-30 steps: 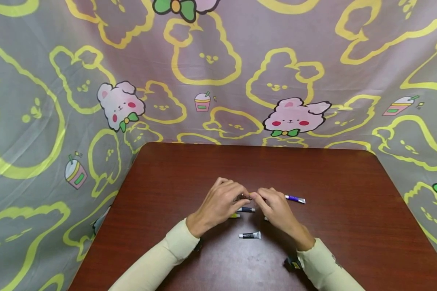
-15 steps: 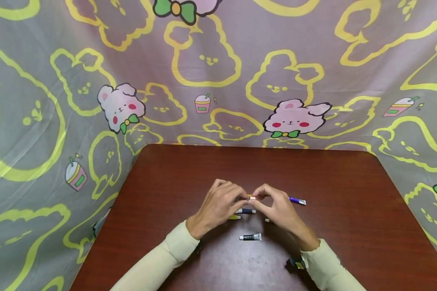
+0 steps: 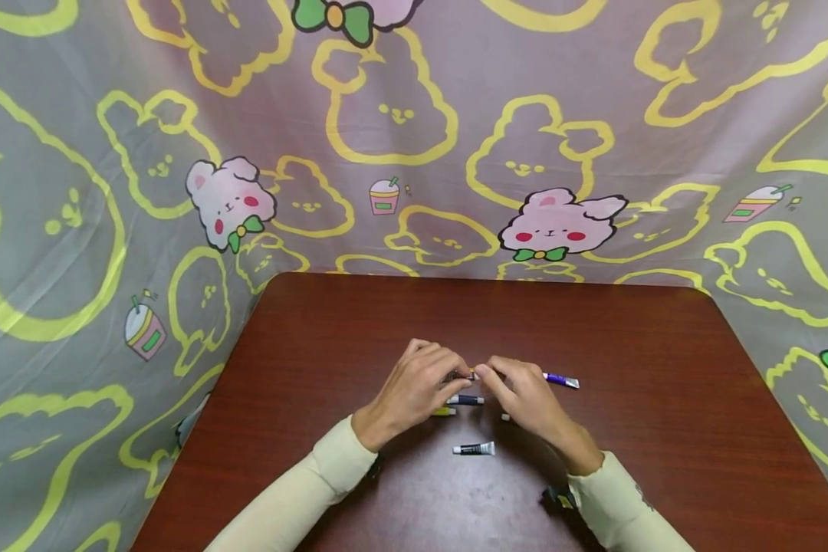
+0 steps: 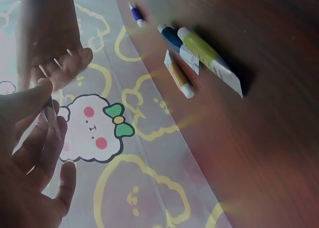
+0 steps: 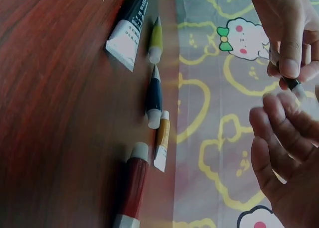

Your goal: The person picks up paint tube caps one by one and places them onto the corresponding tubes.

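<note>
My left hand (image 3: pixel 424 383) pinches a small dark paint tube (image 5: pixel 290 82) between thumb and fingers. In the left wrist view its silvery flat end (image 4: pixel 53 119) shows between the fingers. The tube's white cap (image 5: pixel 298 92) points toward my right hand (image 3: pixel 523 392), whose thumb and forefinger meet at the cap. In the right wrist view, the right hand's fingers are bent and slightly blurred beside the cap. Both hands are raised over the middle of the table, fingertips close together. Below them lie a dark blue paint tube (image 3: pixel 467 400) and a yellow paint tube (image 3: pixel 445 412).
A black paint tube (image 3: pixel 474 449) lies nearer the body, a purple one (image 3: pixel 561 380) beyond the right hand. An orange tube (image 5: pixel 162 141) and a red tube (image 5: pixel 133 188) also rest on the brown table (image 3: pixel 359 307). A patterned cloth (image 3: pixel 414 176) hangs behind it.
Half a second ago the right thumb and forefinger were spread farther apart around the white cap; now they have come together at it. The left hand has stayed nearly still.
</note>
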A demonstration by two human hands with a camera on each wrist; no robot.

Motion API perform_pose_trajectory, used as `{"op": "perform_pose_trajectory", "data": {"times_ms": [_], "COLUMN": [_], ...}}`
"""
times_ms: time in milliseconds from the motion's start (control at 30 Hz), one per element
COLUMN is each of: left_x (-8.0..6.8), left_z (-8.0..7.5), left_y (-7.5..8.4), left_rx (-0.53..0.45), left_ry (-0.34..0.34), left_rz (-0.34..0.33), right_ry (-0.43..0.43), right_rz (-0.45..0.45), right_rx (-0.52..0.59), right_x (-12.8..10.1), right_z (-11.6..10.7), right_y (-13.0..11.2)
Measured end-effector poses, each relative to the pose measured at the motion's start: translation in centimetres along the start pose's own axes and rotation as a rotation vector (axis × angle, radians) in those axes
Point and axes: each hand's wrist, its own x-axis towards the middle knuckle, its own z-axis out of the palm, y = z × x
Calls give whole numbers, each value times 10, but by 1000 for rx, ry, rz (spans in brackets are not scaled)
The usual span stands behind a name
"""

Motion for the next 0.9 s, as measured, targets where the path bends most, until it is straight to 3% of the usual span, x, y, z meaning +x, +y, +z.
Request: {"op": "perform_pose_trajectory", "data": {"times_ms": [267,500,733,900], "left_x": [1,2,2,2], "left_z": [-2,-2,-3,-3], "left_y": [-3,-2,-1,0], "left_rx": [-25,-88,-109,-75], "left_ry": [-19,-50,-80,-41], "left_rz": [-6,-12,14,78], "right_ry": [-29,-50,-75,-71], "right_rz": [-173,-249,-173,-80], "right_rx": [21,-94,-61,30], "right_x": [2,5,2,0], "right_z": [-8,-10,-5,-1], "right_y": [6,5,3,1]}}
